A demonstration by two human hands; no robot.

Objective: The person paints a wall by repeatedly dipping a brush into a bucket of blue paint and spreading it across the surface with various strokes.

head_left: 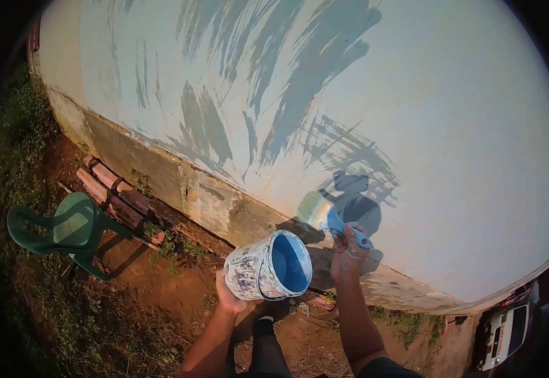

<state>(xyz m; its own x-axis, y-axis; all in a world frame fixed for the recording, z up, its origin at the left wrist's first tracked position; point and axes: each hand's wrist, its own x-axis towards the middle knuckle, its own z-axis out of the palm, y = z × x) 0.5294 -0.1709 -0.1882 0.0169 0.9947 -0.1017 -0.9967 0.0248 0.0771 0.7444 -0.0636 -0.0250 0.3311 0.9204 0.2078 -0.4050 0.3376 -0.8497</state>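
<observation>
My left hand (pixel 228 295) supports a paint-spattered white bucket (pixel 247 271) from its side and underside. Blue paint (pixel 287 268) shows inside, and the bucket tilts with its mouth toward the right. In my right hand (pixel 348 253) is a wide paintbrush (pixel 331 218), fingers wrapped round its blue handle. The pale bristles point up and left, close to the wall (pixel 463 157). Grey-blue brush strokes (pixel 299 82) fan across the pale wall above the brush. Dried paint marks my right fingers.
A green plastic chair (pixel 76 220) stands on the left beside stacked wooden beams (pixel 120 195). The wall's bare, stained base (pixel 211 205) runs diagonally above reddish soil (pixel 167 283). A white vehicle (pixel 507 334) is at the lower right. Weeds grow at the left.
</observation>
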